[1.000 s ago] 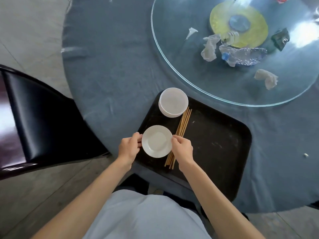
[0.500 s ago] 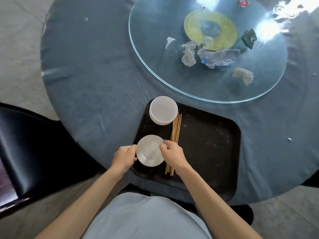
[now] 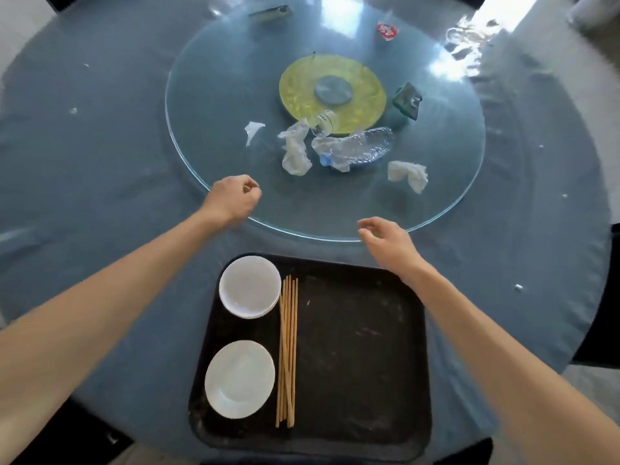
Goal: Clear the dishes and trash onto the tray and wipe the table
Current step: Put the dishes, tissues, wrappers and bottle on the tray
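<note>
Beyond the tray's (image 3: 362, 441) far edge, my empty, loosely curled hands face the trash, left hand (image 3: 233, 199) nearer the crumpled tissue (image 3: 295, 151) than right hand (image 3: 389, 241).

Bare forearms, no sleeves or jewellery

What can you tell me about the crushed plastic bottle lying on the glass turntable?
The crushed plastic bottle is clear, thin and crinkled, flattened and lying on its side on the glass turntable, its blue cap end towards the person. It sits just in front of the yellow disc at the centre. A crumpled white tissue lies close on its left; whether they touch is unclear. It looks empty. Neither hand touches it.
</note>
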